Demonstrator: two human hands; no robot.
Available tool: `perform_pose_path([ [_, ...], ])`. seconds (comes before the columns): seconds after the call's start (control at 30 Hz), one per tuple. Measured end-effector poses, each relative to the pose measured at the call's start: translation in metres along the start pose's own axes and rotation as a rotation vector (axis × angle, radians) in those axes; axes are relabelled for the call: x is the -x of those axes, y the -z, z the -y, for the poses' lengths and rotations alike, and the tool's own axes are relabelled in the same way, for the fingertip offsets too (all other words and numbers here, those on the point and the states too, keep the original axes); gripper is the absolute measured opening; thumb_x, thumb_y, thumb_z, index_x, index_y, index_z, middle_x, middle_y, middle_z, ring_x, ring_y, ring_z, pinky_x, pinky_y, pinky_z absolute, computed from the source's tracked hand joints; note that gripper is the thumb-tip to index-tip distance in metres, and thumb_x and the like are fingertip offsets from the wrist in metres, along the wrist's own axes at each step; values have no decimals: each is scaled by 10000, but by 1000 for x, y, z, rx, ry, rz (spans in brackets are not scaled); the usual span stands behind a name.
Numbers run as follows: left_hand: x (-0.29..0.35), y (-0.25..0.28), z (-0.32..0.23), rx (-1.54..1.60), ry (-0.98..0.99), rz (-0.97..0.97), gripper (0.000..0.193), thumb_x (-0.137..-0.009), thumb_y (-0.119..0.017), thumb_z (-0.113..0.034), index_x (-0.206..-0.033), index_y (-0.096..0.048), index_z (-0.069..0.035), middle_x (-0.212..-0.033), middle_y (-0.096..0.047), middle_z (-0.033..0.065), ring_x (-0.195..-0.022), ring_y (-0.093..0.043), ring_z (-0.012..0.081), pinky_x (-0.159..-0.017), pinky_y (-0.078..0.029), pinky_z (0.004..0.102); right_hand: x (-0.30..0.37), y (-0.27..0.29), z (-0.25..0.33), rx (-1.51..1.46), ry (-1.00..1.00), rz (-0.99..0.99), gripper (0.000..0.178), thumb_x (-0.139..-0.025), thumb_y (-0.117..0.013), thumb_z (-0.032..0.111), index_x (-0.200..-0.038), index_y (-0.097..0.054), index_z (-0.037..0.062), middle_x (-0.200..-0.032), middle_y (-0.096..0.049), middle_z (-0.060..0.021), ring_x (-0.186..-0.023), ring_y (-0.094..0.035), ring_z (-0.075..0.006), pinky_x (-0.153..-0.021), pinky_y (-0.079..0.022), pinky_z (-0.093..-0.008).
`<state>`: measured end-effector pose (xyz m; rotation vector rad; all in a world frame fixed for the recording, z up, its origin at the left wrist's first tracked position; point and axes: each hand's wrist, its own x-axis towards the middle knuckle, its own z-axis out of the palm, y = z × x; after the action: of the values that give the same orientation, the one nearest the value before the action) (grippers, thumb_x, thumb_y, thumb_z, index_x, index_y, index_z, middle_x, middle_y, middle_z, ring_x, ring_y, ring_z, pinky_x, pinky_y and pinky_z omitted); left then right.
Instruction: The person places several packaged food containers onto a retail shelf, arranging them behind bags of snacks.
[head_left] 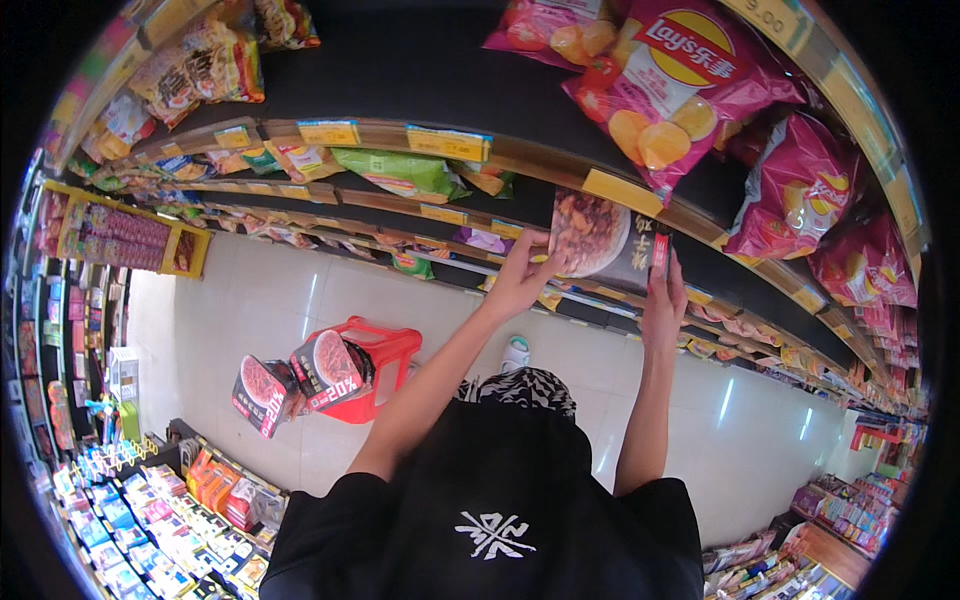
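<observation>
Both hands grip a flat, dark food package [592, 240] in front of the snack shelves. Its face carries a picture of a pale bowl of reddish-brown food, with a small red patch at the right end. My left hand [524, 272] pinches the left end, fingers bent over its edge. At the right end, my right hand [661, 298] has its thumb and fingers closed around the side. The package is level with a shelf edge; whether it rests on the shelf cannot be made out. Two similar dark packages [328, 368] are at the red plastic stool [392, 352] on my left.
Pink chip bags [665, 95] fill the upper right shelf, with a green snack bag [400, 173] lower down on the left. Price-tag rails [448, 143] edge the shelves. A yellow rack [185, 248] stands far left. Bright boxed goods [150, 525] lie at lower left.
</observation>
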<state>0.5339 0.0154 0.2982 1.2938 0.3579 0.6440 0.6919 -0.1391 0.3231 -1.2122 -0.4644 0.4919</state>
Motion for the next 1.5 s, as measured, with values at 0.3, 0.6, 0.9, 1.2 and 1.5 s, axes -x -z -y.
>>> perform_pose_path([
  [0.3,124,84,-14,-59,36,-187,231,-872,-564,-62,-1043,-414,-21,-1109,-480,87,-1050,-501,152,-871,-459,305,88,-61,-48,118,-145,200,520,-801,-624,17,-1273,-406,35,-1174,-495,-74,-1064,-475,-152,-897,-396,-285],
  [0.6,272,181,13,-142,232,-598,195,-898,-534,-85,-1063,-447,-28,-1044,-520,55,-1000,-514,129,-819,-449,263,159,-148,-158,276,-410,637,547,-766,-651,34,-1237,-374,42,-1201,-432,-103,-1129,-426,-200,-914,-409,-349],
  [0.9,374,249,28,48,192,-1029,161,-930,-489,-145,-1060,-446,-60,-1013,-546,35,-946,-524,114,-831,-446,286,221,-265,-237,437,-397,1002,584,-739,-667,26,-1219,-336,-6,-1167,-450,-142,-1100,-462,-225,-876,-451,-352],
  [1.2,406,289,34,227,143,-1121,262,-923,-498,-120,-1153,-413,-29,-1177,-504,86,-1067,-488,147,-914,-400,281,258,-310,-276,485,-351,1036,576,-726,-664,5,-1203,-343,-20,-1140,-465,-166,-1039,-516,-235,-833,-480,-337],
  [1.5,415,296,32,192,131,-1071,375,-916,-503,-114,-1247,-355,-19,-1240,-462,101,-1125,-457,162,-956,-373,300,266,-312,-274,478,-422,1051,581,-756,-672,54,-1228,-336,14,-1166,-456,-153,-1093,-470,-223,-877,-452,-349],
])
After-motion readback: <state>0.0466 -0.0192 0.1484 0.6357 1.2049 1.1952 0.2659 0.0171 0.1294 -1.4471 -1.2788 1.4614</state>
